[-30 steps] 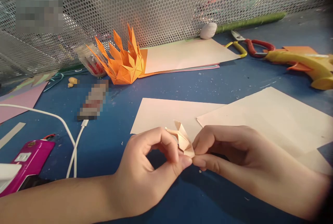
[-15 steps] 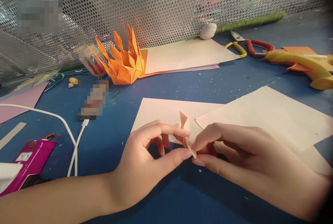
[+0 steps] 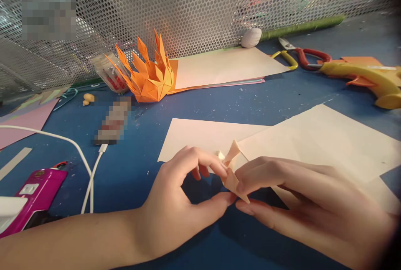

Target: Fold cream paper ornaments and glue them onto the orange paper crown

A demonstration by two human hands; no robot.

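A small folded piece of pale paper (image 3: 233, 181) is held between my two hands, with creased points sticking up and down. My left hand (image 3: 184, 194) pinches its left side between thumb and fingertips. From the right, my right hand (image 3: 291, 194) grips the lower pointed part with bent fingers and thumb close together. Part of the folded paper is hidden behind my fingers. Just behind the hands lie a pale sheet of paper (image 3: 194, 134) and a larger pale sheet (image 3: 326, 144) that overlaps it.
An orange folded-paper flower (image 3: 153, 82) stands at the back, near a jar (image 3: 109, 73) and stacked paper (image 3: 225, 67). Red-handled pliers (image 3: 300, 59) and a yellow glue gun (image 3: 360, 75) lie back right. At left are a magenta power block (image 3: 44, 186) and white cables (image 3: 91, 186).
The folded paper has turned and tilted, and more of its lower pointed part shows now. My right hand's fingers have shifted on it, and my left hand has moved slightly.
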